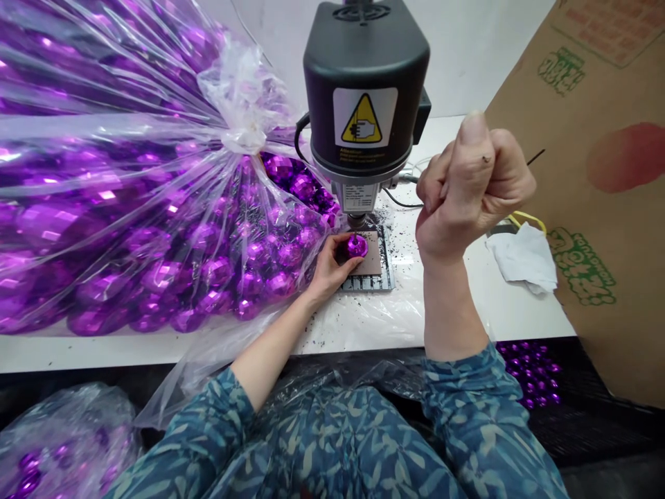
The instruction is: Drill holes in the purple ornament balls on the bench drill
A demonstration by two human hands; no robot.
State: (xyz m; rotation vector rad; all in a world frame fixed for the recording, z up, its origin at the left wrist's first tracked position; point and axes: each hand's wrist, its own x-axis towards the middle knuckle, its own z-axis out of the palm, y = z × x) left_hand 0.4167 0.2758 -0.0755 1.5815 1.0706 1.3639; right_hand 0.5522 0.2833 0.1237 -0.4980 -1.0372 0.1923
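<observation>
My left hand (331,267) is closed on a shiny purple faceted ball (357,245) and holds it on the metal base plate (378,277) right under the spindle of a small black bench drill (365,90). My right hand (467,190) is raised beside the machine in a fist, apparently wrapped around a lever whose thin dark end pokes out at the right; the lever itself is mostly hidden.
A big clear plastic bag (129,194) full of purple balls fills the left of the white table (509,305). A brown cardboard box (603,180) stands at the right, a white cloth (522,260) next to it. More purple balls (533,374) lie below the table's edge.
</observation>
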